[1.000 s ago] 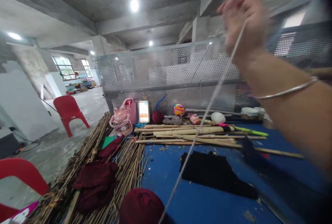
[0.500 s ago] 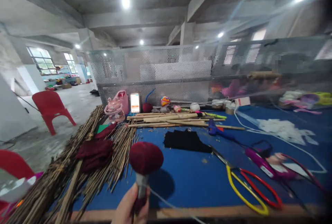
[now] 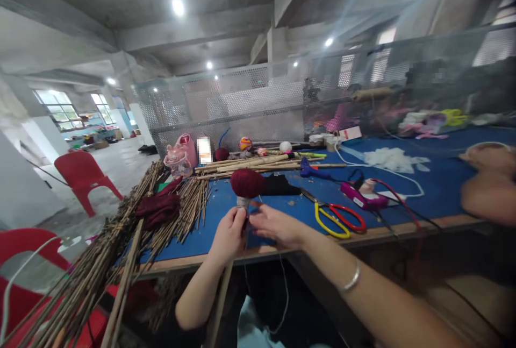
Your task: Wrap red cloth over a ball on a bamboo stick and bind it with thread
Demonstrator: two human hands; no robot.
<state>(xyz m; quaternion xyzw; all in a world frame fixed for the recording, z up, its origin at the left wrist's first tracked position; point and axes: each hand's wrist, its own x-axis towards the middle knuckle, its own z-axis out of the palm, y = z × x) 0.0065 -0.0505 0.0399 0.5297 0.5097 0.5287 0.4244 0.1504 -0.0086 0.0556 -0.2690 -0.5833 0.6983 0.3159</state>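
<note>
My left hand is closed around a stick just below its dark red cloth-covered ball head. Pale string winds around the neck under the head. My right hand is at the neck from the right, its fingers bent and pinching the string, though the fingertips are partly hidden. A loose length of string hangs below, in front of my lap. The lower stick slants down past the table edge. Behind the head lies a black cloth piece, and scissors with yellow and red handles lie to its right.
Bundled thin sticks and dark red cloth are at left on the blue table. Pale sticks lie behind. A blue glue gun, a purple device and white scraps lie rightward. Another person's arm is at far right.
My right hand has come into view and reached the neck of the stick. The stick's head is higher in view, and the view has tipped down, showing my forearms and lap.
</note>
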